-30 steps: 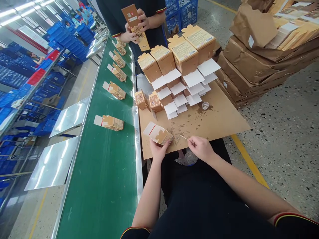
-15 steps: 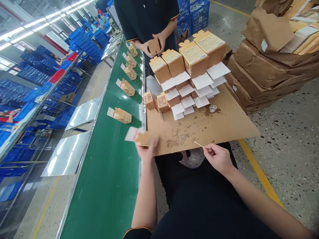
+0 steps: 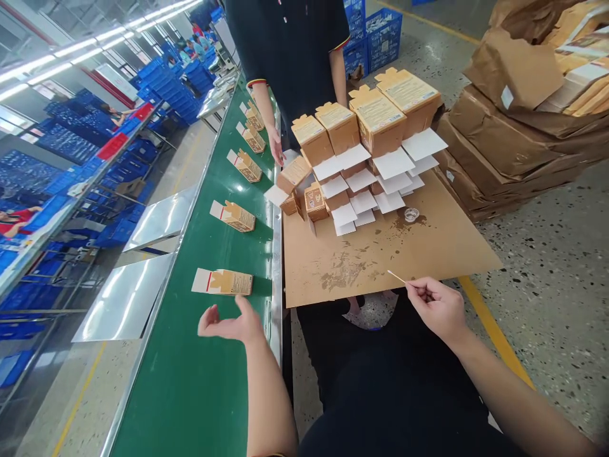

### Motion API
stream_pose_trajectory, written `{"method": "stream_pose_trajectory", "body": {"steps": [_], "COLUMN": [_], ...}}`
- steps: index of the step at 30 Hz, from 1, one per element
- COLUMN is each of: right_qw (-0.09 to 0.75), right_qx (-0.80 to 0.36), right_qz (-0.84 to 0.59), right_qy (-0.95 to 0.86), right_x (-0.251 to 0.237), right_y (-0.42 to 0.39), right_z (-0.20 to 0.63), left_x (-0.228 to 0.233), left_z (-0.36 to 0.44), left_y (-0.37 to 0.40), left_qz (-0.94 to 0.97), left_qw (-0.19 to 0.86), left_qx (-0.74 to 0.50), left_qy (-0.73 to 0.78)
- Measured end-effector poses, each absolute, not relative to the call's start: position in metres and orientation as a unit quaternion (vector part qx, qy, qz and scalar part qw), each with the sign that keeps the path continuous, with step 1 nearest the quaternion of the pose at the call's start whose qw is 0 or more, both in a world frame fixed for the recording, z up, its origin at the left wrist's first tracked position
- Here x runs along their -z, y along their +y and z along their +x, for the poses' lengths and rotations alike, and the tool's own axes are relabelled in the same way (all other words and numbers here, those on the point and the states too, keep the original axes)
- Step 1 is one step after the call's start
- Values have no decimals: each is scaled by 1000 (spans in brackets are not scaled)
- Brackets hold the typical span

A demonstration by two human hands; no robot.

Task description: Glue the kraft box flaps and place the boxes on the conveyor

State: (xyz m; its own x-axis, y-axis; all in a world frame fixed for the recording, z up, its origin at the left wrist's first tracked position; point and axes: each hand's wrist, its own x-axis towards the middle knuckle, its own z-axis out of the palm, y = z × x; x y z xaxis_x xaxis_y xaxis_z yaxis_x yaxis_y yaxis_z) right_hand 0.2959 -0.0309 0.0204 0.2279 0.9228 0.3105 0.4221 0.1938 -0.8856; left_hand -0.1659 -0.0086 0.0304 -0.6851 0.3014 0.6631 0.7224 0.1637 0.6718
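Note:
My left hand (image 3: 233, 322) is open over the green conveyor belt (image 3: 190, 374), thumb and fingers apart, just on the near side of a small cardboard box (image 3: 233, 283). That box lies on the belt, its white flap pointing left. In my right hand (image 3: 438, 310) a thin cotton swab (image 3: 396, 277) is pinched, its white tip pointing left over the front edge of the brown cardboard sheet (image 3: 442, 247). Wet smears (image 3: 347, 270) mark the sheet. A small clear dish (image 3: 412, 215) stands on it beside dark wet spots.
Stacked cardboard boxes (image 3: 380, 120) with white flaps stand on the sheet's far part. Several more boxes (image 3: 233, 216) sit in a row along the belt. Across from me stands a person (image 3: 290, 57), one hand near a tilted box (image 3: 294, 174). Brown paper bundles (image 3: 514, 139) are piled at right.
My left hand has moved left and set its box on the belt, letting go. The person opposite has lowered their hands, and a tilted box now rests by the stack.

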Motion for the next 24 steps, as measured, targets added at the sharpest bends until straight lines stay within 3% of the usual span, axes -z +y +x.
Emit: {"method": "stream_pose_trajectory", "body": {"steps": [6, 10, 17, 24], "right_qw": [506, 515, 528, 480], "right_qx": [-232, -224, -208, -139], "right_qz": [-608, -606, -625, -665], "right_qy": [-566, -564, -535, -556], "right_x": [-28, -32, -33, -44], "right_y": [-32, -36, -46, -2], "right_z": [304, 304, 318, 364], "left_x": [-27, -25, -32, -25], "left_z": [-78, -37, -32, -90], "left_y": [108, 196, 221, 89], "left_qz": [-475, -446, -439, -526], "left_qw": [-126, -229, -214, -8], "left_qx": [577, 535, 536, 529], "left_qy": [-652, -680, -688, -666]}}
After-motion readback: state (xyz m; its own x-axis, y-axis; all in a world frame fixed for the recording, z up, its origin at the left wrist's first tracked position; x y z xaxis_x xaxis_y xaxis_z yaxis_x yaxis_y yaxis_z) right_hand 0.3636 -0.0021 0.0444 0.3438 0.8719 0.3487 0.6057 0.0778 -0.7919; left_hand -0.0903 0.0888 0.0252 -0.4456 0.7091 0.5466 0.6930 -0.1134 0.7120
